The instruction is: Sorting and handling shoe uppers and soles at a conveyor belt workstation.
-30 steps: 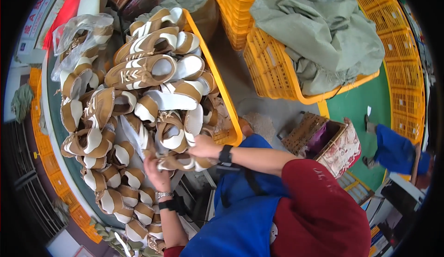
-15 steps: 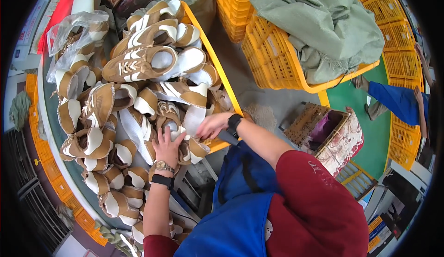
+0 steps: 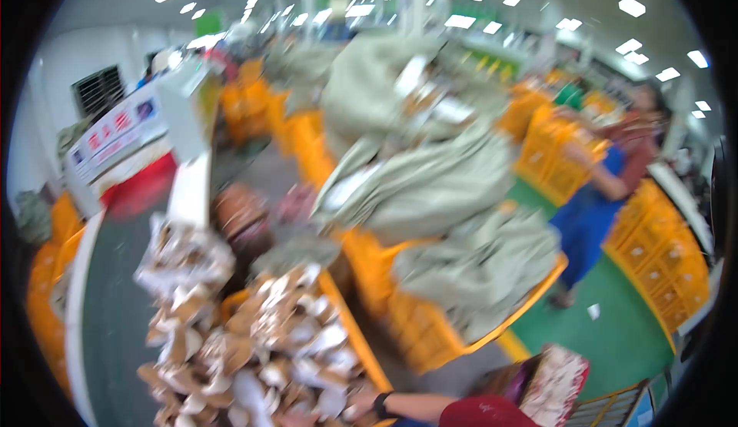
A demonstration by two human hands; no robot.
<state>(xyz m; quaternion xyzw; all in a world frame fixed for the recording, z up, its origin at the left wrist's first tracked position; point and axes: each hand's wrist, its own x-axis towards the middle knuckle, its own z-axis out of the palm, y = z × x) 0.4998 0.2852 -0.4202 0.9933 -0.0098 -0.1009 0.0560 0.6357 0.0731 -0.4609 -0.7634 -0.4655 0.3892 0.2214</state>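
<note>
A heap of brown-and-white lace-up shoes (image 3: 300, 327) fills a yellow crate and spills over onto the conveyor at its left. The view is smeared by motion. At the lower edge my right hand (image 3: 363, 402), below a black wristband, reaches in at the crate's right rim among the shoes. Its fingers are blurred, so a grip cannot be made out. A skin-toned smear low among the shoes looks like my left hand (image 3: 296, 416); its fingers do not show clearly.
Right of the shoes stand yellow crates (image 3: 419, 335) covered with grey-green cloth (image 3: 477, 273). A person (image 3: 596, 204) in a blue apron holds yellow crates at the right. A green belt (image 3: 115, 312) runs along the left. A patterned box (image 3: 557, 381) sits low right.
The view has swung up and away, bringing the hall and its ceiling lights in. Shoes and my hands now lie at the lower edge. The person at right shows more fully.
</note>
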